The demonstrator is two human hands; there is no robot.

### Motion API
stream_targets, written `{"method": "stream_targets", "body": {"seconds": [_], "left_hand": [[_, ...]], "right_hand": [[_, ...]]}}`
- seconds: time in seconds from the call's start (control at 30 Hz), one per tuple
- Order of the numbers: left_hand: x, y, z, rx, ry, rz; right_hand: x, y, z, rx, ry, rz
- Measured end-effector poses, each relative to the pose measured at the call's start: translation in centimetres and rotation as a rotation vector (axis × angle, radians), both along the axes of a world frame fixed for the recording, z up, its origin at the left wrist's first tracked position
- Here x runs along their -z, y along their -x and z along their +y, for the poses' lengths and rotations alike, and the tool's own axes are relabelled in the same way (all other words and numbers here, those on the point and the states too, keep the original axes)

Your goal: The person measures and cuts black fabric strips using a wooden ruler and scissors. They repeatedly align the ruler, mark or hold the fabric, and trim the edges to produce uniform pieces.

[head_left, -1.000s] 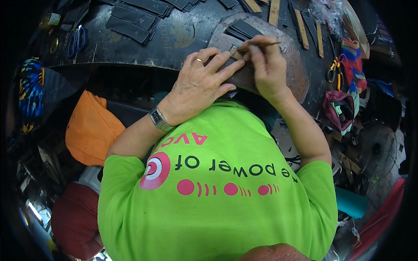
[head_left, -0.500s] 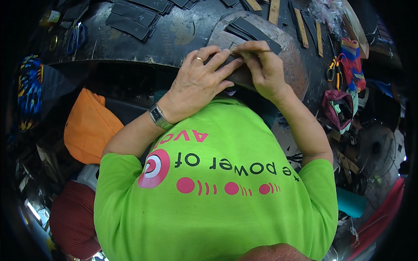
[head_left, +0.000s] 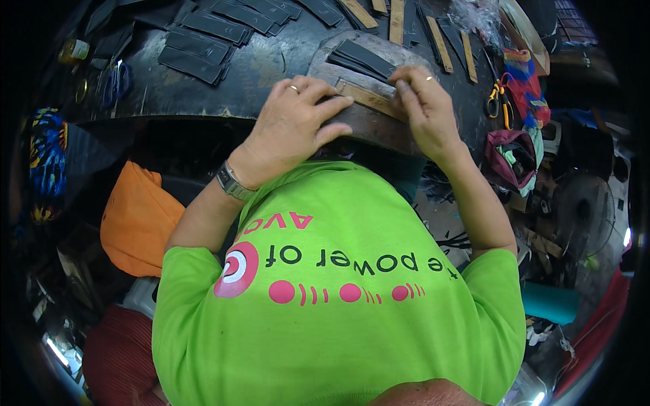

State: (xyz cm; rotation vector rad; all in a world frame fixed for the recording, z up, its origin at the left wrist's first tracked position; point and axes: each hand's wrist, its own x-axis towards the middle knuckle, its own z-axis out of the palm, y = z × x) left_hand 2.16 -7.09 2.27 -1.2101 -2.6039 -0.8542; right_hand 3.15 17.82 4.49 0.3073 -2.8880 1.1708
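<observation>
From my end of the head view, I have the tan strip point(head_left: 369, 97) lying at a slant on the brownish slab point(head_left: 386, 132) at the near edge of the dark table point(head_left: 264, 61), between the two hands. My left hand point(head_left: 290, 125) is at the strip's left end, palm down, fingers bent and loosely parted, thumb held away from them, not closed around anything I can see. My right hand point(head_left: 428, 111) is at the strip's right end with its fingers curled in toward the thumb; I cannot tell whether they pinch the strip or something thin hidden behind them. Just beyond the strip, on the same slab, I see a small stack of black strips point(head_left: 359, 57). Farther left on the table are more black pieces point(head_left: 203, 47) in overlapping rows, then blue-handled scissors point(head_left: 118, 84). Off to the right I make out a tool with yellow-and-black handles point(head_left: 504, 105) and, below it, a maroon pouch point(head_left: 511, 159).
</observation>
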Motion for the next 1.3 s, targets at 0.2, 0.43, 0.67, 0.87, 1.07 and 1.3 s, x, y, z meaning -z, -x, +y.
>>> {"method": "stream_targets", "body": {"seconds": [0.2,0.43,0.67,0.87,1.07,1.3], "left_hand": [[0.7,4.6,2.4,-0.034,-0.228,0.056],[1.8,8.7,5.1,-0.046,0.014,0.081],[2.4,9.5,5.1,-0.068,-0.096,0.009],[0.8,9.1,4.8,-0.008,-0.159,-0.005],[-0.4,5.2,2.8,0.206,-0.328,-0.026],[2.2,2.8,1.1,0.169,-0.182,-0.032]], "right_hand": [[0.7,-2.6,0.4,-0.013,-0.273,0.143],[1.1,-2.2,4.1,0.055,0.297,-0.193],[2.3,-1.4,9.2,0.401,0.378,-0.221],[2.3,-1.5,9.1,0.392,0.196,-0.182],[2.8,-1.2,9.3,0.36,0.201,-0.148],[3.1,-1.3,10.0,0.353,0.306,-0.22]]}}
